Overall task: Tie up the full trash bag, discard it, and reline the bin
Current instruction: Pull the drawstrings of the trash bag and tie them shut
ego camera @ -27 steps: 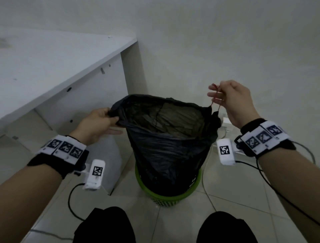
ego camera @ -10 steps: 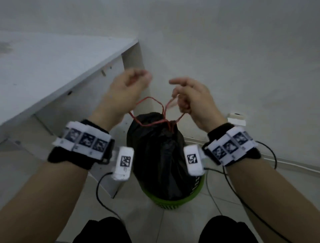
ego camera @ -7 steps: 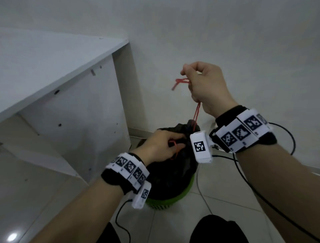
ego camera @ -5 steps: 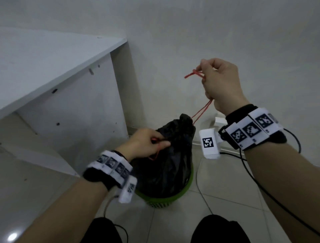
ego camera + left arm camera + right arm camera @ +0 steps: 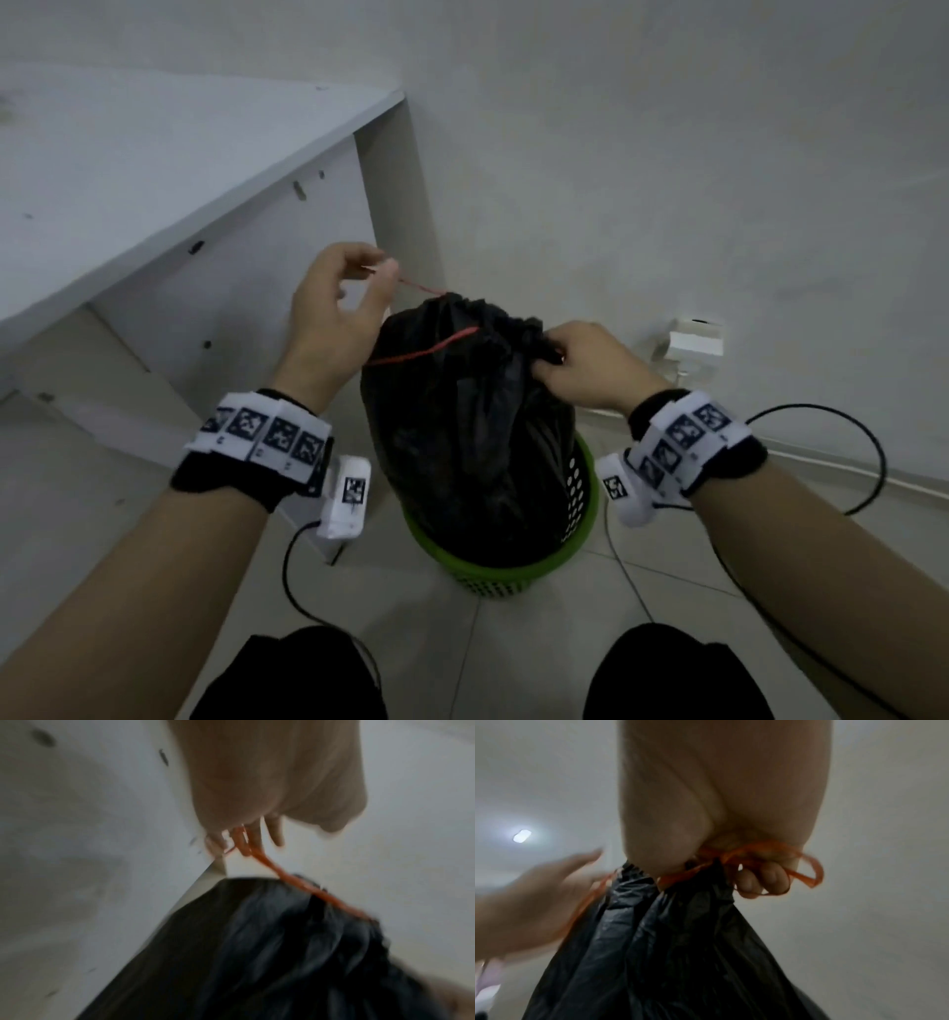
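A full black trash bag (image 5: 472, 431) stands in a green perforated bin (image 5: 513, 565), its mouth gathered shut. My left hand (image 5: 334, 308) is raised left of the bag top and pinches a red drawstring (image 5: 421, 283) that runs taut to the neck; the left wrist view shows the drawstring (image 5: 282, 876) between fingertips. My right hand (image 5: 585, 365) grips the bunched neck on the right, and in the right wrist view its curled fingers (image 5: 762, 878) hold the neck with a loop of drawstring (image 5: 808, 874). Another length of drawstring (image 5: 426, 352) lies across the bag (image 5: 680, 953).
A white desk (image 5: 154, 169) with a side panel stands on the left, close to the bin. A white wall lies behind, with a white plug block (image 5: 693, 344) at its base. Black cables (image 5: 842, 452) trail on the tiled floor. My knees show at the bottom.
The hands have swapped roles: my right hand dropped from holding the string high to gripping the bag neck, and my left hand rose from the neck to pull a string up-left.
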Action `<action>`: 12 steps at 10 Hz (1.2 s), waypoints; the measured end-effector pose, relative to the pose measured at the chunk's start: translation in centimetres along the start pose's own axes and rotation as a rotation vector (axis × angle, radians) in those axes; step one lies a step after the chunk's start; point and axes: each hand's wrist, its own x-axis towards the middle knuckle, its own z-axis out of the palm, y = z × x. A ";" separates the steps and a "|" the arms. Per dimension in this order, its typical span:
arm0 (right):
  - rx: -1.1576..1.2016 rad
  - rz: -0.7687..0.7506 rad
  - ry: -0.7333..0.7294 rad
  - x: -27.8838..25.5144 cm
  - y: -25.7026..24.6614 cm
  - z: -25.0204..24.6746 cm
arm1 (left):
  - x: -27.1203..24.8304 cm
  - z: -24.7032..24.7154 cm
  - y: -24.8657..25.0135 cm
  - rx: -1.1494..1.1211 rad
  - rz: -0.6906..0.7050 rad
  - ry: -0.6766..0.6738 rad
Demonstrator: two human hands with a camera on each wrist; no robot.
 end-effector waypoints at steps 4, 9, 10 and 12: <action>0.876 0.022 -0.005 2.6 1.5 5.6 | -11.2 15.7 -7.6 -0.007 -0.629 -0.537; 0.355 0.105 -0.106 0.8 6.7 22.3 | -14.1 15.1 -10.5 -0.143 -1.078 -0.417; 0.332 0.078 -0.092 2.0 7.3 20.9 | -12.3 14.1 -11.2 -0.158 -0.835 -0.403; 0.514 0.209 -0.119 2.4 8.2 17.5 | -15.2 13.9 -13.4 0.058 -0.478 -0.825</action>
